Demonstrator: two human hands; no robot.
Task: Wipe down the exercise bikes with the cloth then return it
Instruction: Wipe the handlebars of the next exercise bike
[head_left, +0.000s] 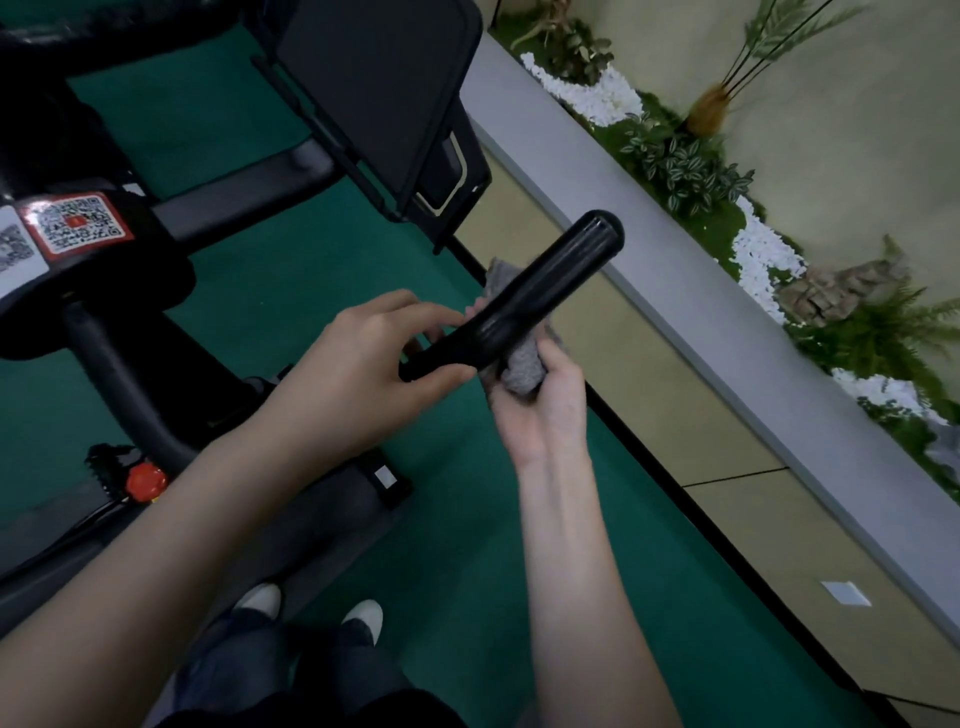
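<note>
Green mat (311, 291) underfoot, tan tiles (675, 415) along its right edge, then grey ledge (649, 249) and planter bed (763, 254) with leafy plants and white pebbles at far right.

Head view, left half: black exercise bike (130, 374), QR sticker (78, 223) on the frame at far left, red knob (145, 480) lower down beside the left forearm, dark flat panel (374, 93) tilted at top centre.

Centre: black handlebar grip (545, 280) angled up and right, rounded end toward the ledge. Left hand (358, 374) on its near end, thumb underneath, fingers curled over the top, clamped on the bar. Right hand (540, 410) just to the right, palm up, fingers closed round the cloth (522, 371). Grey, bunched, pressed against the underside and right side of the grip; one corner poking out on the far side of the bar. Hands close together; cannot tell whether touching each other.

Near bottom: white shoes (311, 608) and dark trousers on the mat, next to the bike's floor bar. Some motion blur on plants and forearms.
</note>
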